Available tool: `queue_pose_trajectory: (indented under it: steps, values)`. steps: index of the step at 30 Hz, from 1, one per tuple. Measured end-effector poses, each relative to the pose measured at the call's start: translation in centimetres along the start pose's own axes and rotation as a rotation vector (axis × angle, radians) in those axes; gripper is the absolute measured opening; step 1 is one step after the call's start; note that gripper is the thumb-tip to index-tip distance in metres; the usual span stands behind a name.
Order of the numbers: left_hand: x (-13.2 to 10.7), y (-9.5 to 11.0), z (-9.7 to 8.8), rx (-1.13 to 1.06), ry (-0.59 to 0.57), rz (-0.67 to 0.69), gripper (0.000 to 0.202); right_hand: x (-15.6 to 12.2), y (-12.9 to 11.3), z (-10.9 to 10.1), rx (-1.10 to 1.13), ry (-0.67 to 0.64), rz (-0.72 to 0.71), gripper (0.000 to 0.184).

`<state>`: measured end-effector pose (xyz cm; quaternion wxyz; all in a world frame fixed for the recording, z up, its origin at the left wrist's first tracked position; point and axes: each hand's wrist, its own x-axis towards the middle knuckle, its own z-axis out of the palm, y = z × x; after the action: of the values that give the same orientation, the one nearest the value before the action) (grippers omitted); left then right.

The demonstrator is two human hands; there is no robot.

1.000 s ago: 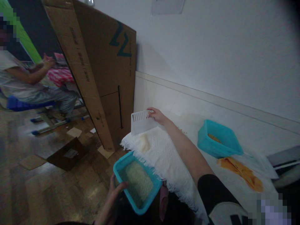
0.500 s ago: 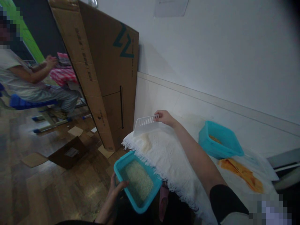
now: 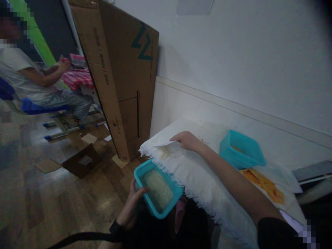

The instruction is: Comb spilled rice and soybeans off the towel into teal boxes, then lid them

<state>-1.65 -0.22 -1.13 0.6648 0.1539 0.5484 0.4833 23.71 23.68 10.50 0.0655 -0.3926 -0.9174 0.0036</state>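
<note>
Left hand (image 3: 133,197): fingers grip the left rim of a blue tub (image 3: 177,191); pale grains (image 3: 158,188) lie inside, right of those fingers. Right hand (image 3: 188,141): fingertips hold a thin white plate (image 3: 164,143), slanted over a fringed white cloth (image 3: 186,169). Right of these fingers: second blue tub (image 3: 250,148), orange cloth (image 3: 263,184) just beside it. Left of them, farther back: tall cardboard box (image 3: 127,69).
</note>
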Motion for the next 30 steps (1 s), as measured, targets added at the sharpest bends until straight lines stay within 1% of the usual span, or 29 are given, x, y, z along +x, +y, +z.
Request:
queue_pose_trajectory:
  steps: [3,7,10,13,16,19,22,25,27,30]
  values:
    - [-0.6,0.3,0.4,0.008,-0.038,0.011,0.1,-1.5,-0.1,-0.2,0.015,-0.023,0.024,0.063]
    - [-0.8,0.3,0.7,0.032,-0.057,0.026,0.102,-3.5,-0.6,-0.6,0.047,-0.019,0.036,0.063]
    - [-0.8,0.1,0.9,0.05,-0.079,0.019,0.096,-4.5,-0.9,-0.9,0.046,-0.018,0.064,0.062]
    - [-0.8,-0.1,0.9,0.06,-0.114,0.026,0.092,-5.0,-0.9,-1.2,0.074,0.021,0.105,0.056]
    - [-0.9,-0.1,0.9,0.06,-0.125,0.041,0.089,-5.0,-0.8,-1.5,0.119,0.081,0.121,0.049]
    - [-0.8,-0.1,0.8,0.052,-0.118,0.051,0.09,-4.7,-0.9,-1.5,0.126,0.089,0.13,0.046]
    - [-0.9,0.1,0.8,0.038,-0.112,0.03,0.096,-4.0,-1.5,-1.3,0.097,0.073,0.153,0.044]
    - [-1.0,0.2,0.7,0.03,-0.103,0.021,0.1,-3.7,-2.2,-1.3,0.011,0.054,0.205,0.042]
    - [-0.9,0.0,0.5,0.041,-0.105,0.029,0.099,-4.5,-2.7,-1.6,-0.063,0.062,0.257,0.043]
    - [-0.5,-0.3,0.1,0.044,-0.075,0.033,0.105,-7.4,-3.4,-1.9,-0.132,0.146,0.362,0.042]
